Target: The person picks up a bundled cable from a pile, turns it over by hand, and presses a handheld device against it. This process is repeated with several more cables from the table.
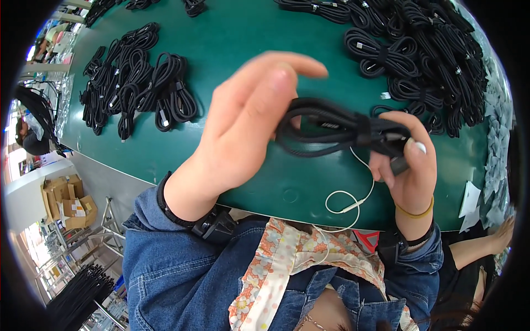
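Note:
A coiled black braided cable [326, 131], bound around its middle with a black tie, is held above the green table. My right hand [411, 157] grips its right end between thumb and fingers, where a connector shows. Close against the left loop is my left hand [240, 129], its thumb and a finger stretched out and apart, slightly blurred. One fingertip of it shows by the loop; its other fingers are mostly hidden.
Bundled black cables lie in a pile [132, 83] at the left of the green table [243, 33] and a larger heap [436, 60] at the right. A thin white cord [348, 208] hangs by my apron. Cardboard boxes [69, 201] stand off to the left; another person's arm [486, 243] shows at right.

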`<state>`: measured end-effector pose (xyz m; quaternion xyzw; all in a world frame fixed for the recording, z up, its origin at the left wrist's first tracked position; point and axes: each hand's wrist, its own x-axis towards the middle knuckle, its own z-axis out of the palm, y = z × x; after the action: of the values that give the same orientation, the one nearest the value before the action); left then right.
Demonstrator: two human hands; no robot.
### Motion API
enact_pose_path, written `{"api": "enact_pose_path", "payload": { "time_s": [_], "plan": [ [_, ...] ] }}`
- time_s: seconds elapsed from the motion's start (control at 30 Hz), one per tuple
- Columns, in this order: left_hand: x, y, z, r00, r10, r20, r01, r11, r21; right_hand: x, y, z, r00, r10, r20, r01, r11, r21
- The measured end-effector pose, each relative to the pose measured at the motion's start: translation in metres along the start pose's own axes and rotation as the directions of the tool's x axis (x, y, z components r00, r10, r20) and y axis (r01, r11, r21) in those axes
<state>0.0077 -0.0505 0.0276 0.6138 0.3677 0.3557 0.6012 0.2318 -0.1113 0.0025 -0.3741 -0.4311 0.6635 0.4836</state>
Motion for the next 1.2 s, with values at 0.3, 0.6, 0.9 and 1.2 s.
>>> {"api": "enact_pose_path", "payload": {
  "time_s": [0.3, 0.6, 0.9, 1.2],
  "plan": [
    [0.021, -0.018, -0.060, 0.703, 0.652, -0.286, 0.140, 0.266, 0.954, 0.009, -0.011, -0.004, 0.931, -0.219, -0.293, 0.336, 0.829, 0.448],
    [0.011, -0.022, -0.068, 0.991, 0.100, -0.086, 0.064, 0.204, 0.977, 0.006, 0.003, -0.009, 0.969, -0.244, -0.036, 0.239, 0.890, 0.389],
    [0.016, -0.013, -0.010, 0.842, 0.536, -0.066, -0.526, 0.842, 0.119, 0.006, -0.004, 0.007, 0.991, -0.005, -0.135, 0.006, 1.000, 0.007],
    [0.005, -0.017, 0.014, 0.932, 0.347, 0.105, -0.237, 0.802, -0.548, 0.000, 0.005, -0.002, 0.976, -0.017, 0.217, 0.085, 0.948, -0.308]
  ]
}}
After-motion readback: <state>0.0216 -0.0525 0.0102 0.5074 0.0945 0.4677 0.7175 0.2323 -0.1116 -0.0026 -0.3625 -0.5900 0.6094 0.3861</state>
